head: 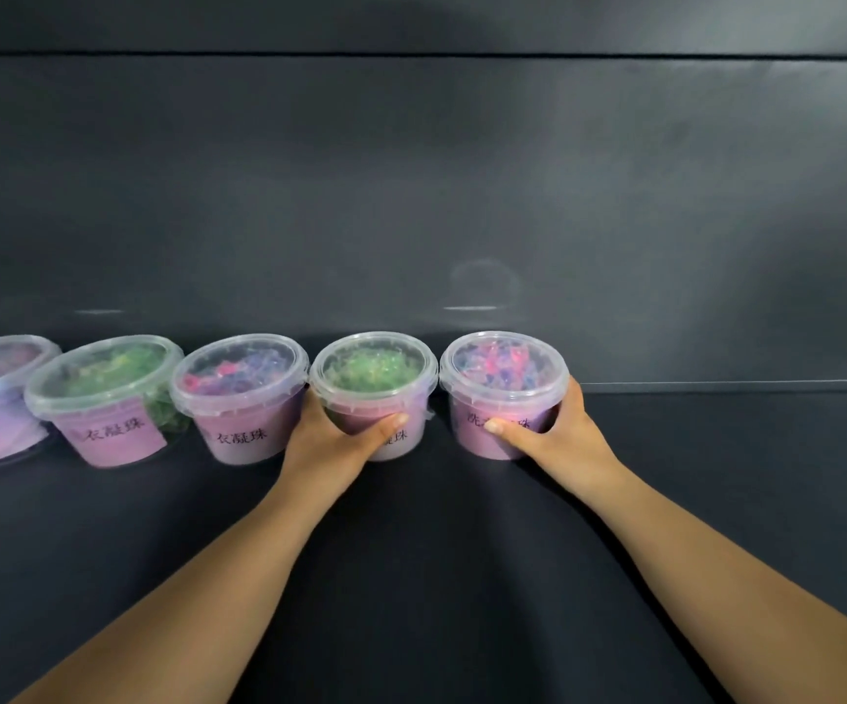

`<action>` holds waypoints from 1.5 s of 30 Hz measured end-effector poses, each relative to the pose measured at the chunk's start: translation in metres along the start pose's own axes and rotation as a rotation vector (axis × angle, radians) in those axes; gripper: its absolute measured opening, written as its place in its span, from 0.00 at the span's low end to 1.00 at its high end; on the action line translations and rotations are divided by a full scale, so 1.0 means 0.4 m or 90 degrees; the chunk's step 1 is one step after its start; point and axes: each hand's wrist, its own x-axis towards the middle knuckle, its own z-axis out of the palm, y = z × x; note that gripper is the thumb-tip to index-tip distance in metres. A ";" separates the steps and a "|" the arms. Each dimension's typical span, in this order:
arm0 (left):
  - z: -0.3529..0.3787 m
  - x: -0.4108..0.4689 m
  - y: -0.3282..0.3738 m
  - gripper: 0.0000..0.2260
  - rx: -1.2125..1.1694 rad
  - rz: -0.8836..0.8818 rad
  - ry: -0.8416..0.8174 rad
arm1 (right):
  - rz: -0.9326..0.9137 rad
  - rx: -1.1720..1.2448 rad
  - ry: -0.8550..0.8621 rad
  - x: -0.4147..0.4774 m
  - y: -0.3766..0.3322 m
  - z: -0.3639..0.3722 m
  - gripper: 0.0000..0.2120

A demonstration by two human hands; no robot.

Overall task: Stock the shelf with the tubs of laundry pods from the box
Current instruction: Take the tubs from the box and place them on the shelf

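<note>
Now, left hand [332, 439] wraps the green tub [373, 378], right hand [561, 431] wraps the pink tub [503, 373]; seat both level on the shelf [411, 551], in line, labels forward.

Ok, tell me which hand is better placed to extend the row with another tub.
Probably the right. The right hand grips the pink-pod end tub, beside bare shelf. The left hand grips the green-pod tub, boxed in by tubs on both sides.
</note>
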 end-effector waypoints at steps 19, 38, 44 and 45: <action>-0.092 -0.159 0.094 0.15 0.184 -0.032 -0.174 | -0.013 -0.364 0.038 -0.222 -0.052 -0.059 0.21; 0.410 -1.221 0.267 0.06 -0.022 0.175 -0.583 | 0.236 -0.272 0.214 -1.336 0.281 -0.773 0.03; 0.681 -1.347 0.095 0.08 0.172 0.071 -0.784 | 0.481 -0.223 0.243 -1.515 0.505 -0.822 0.13; 0.731 -1.358 0.055 0.08 0.204 0.046 -0.811 | 0.520 -0.211 0.249 -1.532 0.545 -0.824 0.13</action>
